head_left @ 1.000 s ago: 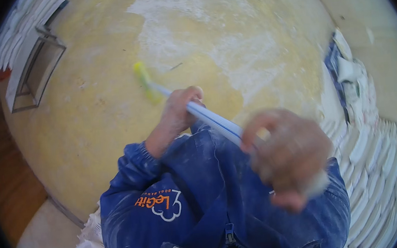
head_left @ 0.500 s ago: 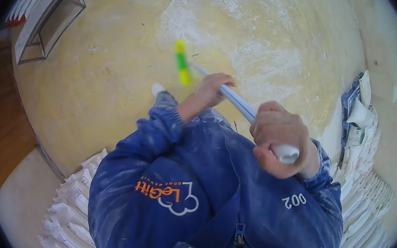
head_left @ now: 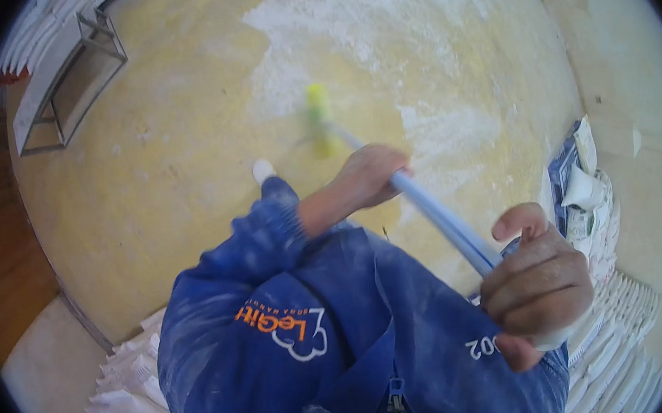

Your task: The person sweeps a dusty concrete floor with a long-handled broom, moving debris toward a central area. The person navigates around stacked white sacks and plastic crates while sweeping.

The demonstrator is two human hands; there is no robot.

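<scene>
Both hands: we are holding one long pale-blue handle (head_left: 435,212) between them, and both are closed around it.
Left hand (head_left: 364,175): we are wrapping it round the handle lower down, nearer the working end, with the dusty blue sleeve (head_left: 265,229) reaching out to it.
Right hand (head_left: 534,286): we are gripping the upper end of the handle close to the body, fingers curled tight and the forefinger lifted a little off the shaft.
Tool head (head_left: 318,116): we are seeing a yellow-green head at the far end of the handle, blurred, so we cannot tell its exact shape; it is lying low over the floor, just beside the white powder.
Floor (head_left: 168,166): we are standing on a yellowish surface with white powder (head_left: 377,19) spread across its upper middle and right.
Shoe (head_left: 264,169): we are seeing one pale toe just left of the tool head.
Surroundings: we are working between stacked white sacks (head_left: 127,401) at lower left and more sacks (head_left: 621,322) at lower right; a metal frame (head_left: 68,80) is lying at upper left.
Doing it well, as we judge it: we are best keeping the lower hand as the guide and the upper hand as the pivot, holding the head flat to the floor, working in overlapping strokes, and keeping the strokes gentle so the powder is not rising.
</scene>
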